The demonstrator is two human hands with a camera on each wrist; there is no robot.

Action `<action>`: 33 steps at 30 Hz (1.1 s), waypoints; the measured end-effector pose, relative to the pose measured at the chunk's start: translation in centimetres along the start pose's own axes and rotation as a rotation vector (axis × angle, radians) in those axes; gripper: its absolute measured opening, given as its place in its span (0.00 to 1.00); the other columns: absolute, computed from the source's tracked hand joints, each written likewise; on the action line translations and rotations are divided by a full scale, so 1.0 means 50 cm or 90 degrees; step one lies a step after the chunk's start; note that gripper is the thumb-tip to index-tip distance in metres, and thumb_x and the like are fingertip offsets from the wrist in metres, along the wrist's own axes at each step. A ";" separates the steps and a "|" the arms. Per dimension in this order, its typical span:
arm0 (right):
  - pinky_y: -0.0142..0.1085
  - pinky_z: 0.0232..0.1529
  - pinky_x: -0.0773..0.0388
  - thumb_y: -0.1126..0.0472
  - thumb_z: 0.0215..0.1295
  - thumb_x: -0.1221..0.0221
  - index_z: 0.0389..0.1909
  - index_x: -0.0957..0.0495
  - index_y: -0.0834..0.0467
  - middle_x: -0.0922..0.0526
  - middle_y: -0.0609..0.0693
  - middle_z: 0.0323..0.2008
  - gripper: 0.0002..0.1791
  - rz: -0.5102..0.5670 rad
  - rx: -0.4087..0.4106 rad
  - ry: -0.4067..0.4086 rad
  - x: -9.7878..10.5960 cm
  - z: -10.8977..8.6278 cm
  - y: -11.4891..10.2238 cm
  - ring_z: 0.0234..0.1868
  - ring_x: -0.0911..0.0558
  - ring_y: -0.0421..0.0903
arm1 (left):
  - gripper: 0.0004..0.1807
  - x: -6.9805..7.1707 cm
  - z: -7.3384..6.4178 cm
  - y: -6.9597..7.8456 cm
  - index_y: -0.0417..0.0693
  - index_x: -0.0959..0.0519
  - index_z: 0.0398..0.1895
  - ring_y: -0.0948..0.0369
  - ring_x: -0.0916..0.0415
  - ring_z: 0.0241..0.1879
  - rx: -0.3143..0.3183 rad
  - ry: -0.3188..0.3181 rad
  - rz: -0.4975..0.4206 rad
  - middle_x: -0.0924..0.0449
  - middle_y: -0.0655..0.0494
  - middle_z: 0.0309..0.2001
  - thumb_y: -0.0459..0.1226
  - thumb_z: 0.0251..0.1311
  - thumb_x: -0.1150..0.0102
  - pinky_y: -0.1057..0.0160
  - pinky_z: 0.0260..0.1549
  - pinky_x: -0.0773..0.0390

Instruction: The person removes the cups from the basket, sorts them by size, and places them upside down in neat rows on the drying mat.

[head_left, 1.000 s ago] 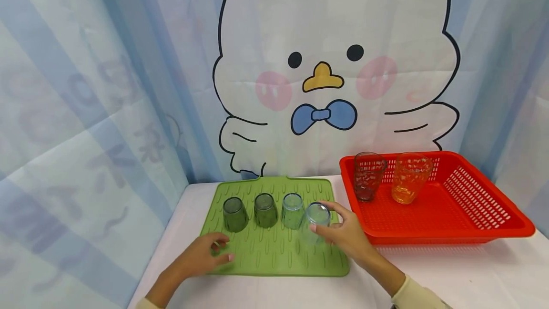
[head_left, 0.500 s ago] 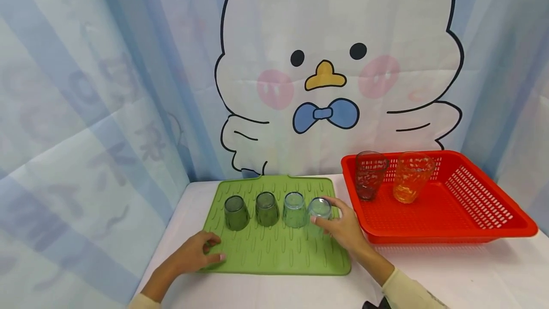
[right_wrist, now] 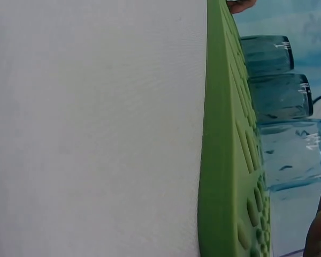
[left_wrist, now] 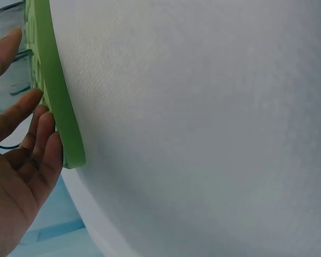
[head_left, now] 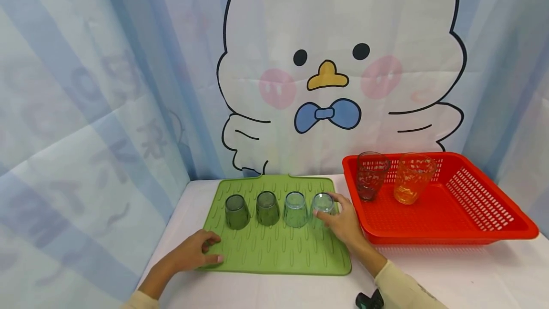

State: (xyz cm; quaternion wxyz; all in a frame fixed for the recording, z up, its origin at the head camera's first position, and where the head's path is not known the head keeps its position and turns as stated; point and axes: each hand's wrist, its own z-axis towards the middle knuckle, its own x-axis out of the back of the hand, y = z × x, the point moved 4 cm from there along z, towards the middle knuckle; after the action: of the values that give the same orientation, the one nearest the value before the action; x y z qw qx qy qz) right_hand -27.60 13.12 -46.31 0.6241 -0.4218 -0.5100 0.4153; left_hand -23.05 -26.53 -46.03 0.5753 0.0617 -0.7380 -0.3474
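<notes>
On the green drying mat [head_left: 279,256] a row of upside-down glasses runs left to right. Two are dark grey, a left glass [head_left: 237,213] and a right glass [head_left: 268,210]; then comes a clear bluish glass [head_left: 295,211]. At the right end, my right hand [head_left: 346,223] holds another clear glass [head_left: 322,201] between thumb and fingers, upside down at the mat. My left hand [head_left: 190,252] rests at the mat's front left corner, fingers loosely bent; in the left wrist view its fingertips [left_wrist: 53,144] touch or nearly touch the mat edge.
A red plastic basket [head_left: 454,240] stands right of the mat, with a dark glass [head_left: 372,178] and a clear glass [head_left: 412,180] upright inside. A printed curtain [head_left: 326,23] hangs behind the white table [head_left: 429,275]. A small black object [head_left: 370,300] shows by the right sleeve.
My right hand has moved the clear glass slightly back and right, in line with the others. The left hand has drawn left to the mat's corner.
</notes>
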 end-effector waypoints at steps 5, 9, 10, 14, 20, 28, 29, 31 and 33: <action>0.30 0.28 0.21 0.61 0.55 0.27 0.65 0.28 0.62 0.28 0.65 0.60 0.36 -0.007 -0.003 0.016 -0.005 0.012 0.010 0.22 0.19 0.43 | 0.31 0.000 -0.004 -0.005 0.34 0.23 0.56 0.54 0.24 0.46 0.004 -0.003 -0.009 0.22 0.46 0.50 0.48 0.57 0.28 0.55 0.45 0.21; 0.30 0.27 0.20 0.61 0.56 0.27 0.65 0.29 0.62 0.28 0.64 0.58 0.36 0.002 -0.006 0.018 -0.008 0.019 0.016 0.21 0.19 0.44 | 0.32 0.000 -0.006 -0.006 0.34 0.23 0.56 0.55 0.25 0.46 0.000 -0.004 -0.008 0.22 0.46 0.50 0.48 0.56 0.28 0.57 0.44 0.21; 0.30 0.27 0.20 0.61 0.56 0.27 0.65 0.29 0.62 0.28 0.64 0.58 0.36 0.005 -0.008 0.018 -0.008 0.020 0.017 0.20 0.19 0.43 | 0.32 0.001 -0.007 -0.006 0.34 0.23 0.56 0.55 0.25 0.45 0.000 -0.005 -0.009 0.22 0.46 0.50 0.47 0.56 0.28 0.57 0.44 0.21; 0.32 0.25 0.20 0.62 0.56 0.27 0.65 0.29 0.64 0.28 0.65 0.57 0.35 0.016 -0.007 0.019 -0.007 0.024 0.018 0.18 0.21 0.42 | 0.31 0.002 -0.010 -0.006 0.36 0.23 0.56 0.56 0.27 0.45 0.008 -0.009 -0.013 0.24 0.47 0.48 0.47 0.55 0.27 0.58 0.43 0.23; 0.34 0.25 0.19 0.61 0.58 0.29 0.67 0.33 0.64 0.29 0.65 0.59 0.37 0.018 -0.020 0.001 -0.007 0.027 0.021 0.19 0.19 0.46 | 0.31 0.003 -0.014 -0.006 0.39 0.23 0.56 0.58 0.29 0.42 0.038 -0.002 -0.015 0.27 0.48 0.45 0.46 0.53 0.25 0.59 0.42 0.24; 0.32 0.25 0.19 0.61 0.60 0.30 0.70 0.37 0.64 0.33 0.66 0.61 0.40 0.012 -0.024 -0.020 -0.008 0.025 0.025 0.21 0.21 0.43 | 0.31 0.005 -0.014 -0.003 0.40 0.23 0.55 0.57 0.29 0.43 0.060 0.000 -0.025 0.27 0.48 0.45 0.43 0.50 0.23 0.57 0.43 0.24; 0.33 0.25 0.19 0.61 0.60 0.30 0.70 0.38 0.65 0.33 0.66 0.61 0.40 0.014 -0.023 -0.022 -0.007 0.024 0.026 0.22 0.21 0.43 | 0.31 0.005 -0.013 -0.003 0.40 0.23 0.55 0.57 0.29 0.43 0.060 0.000 -0.028 0.27 0.48 0.45 0.43 0.50 0.23 0.57 0.43 0.24; 0.37 0.32 0.16 0.62 0.60 0.30 0.72 0.40 0.65 0.34 0.68 0.63 0.43 0.007 -0.024 -0.024 -0.006 0.021 0.027 0.29 0.18 0.47 | 0.31 0.004 -0.013 -0.004 0.40 0.23 0.55 0.56 0.28 0.43 0.062 -0.001 -0.029 0.27 0.48 0.45 0.43 0.50 0.23 0.56 0.44 0.24; 0.38 0.36 0.16 0.60 0.60 0.30 0.75 0.45 0.64 0.35 0.69 0.65 0.47 -0.011 -0.038 -0.033 -0.002 0.013 0.028 0.31 0.17 0.49 | 0.31 0.003 -0.013 -0.005 0.40 0.23 0.55 0.56 0.28 0.43 0.063 -0.002 -0.029 0.27 0.48 0.45 0.43 0.50 0.23 0.56 0.44 0.24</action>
State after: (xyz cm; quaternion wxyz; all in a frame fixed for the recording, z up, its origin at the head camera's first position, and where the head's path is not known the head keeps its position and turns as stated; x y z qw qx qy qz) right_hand -28.39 13.50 -47.57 0.6013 -0.4249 -0.5416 0.4056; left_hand -22.59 -27.08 -46.01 0.5624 0.1067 -0.7533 -0.3237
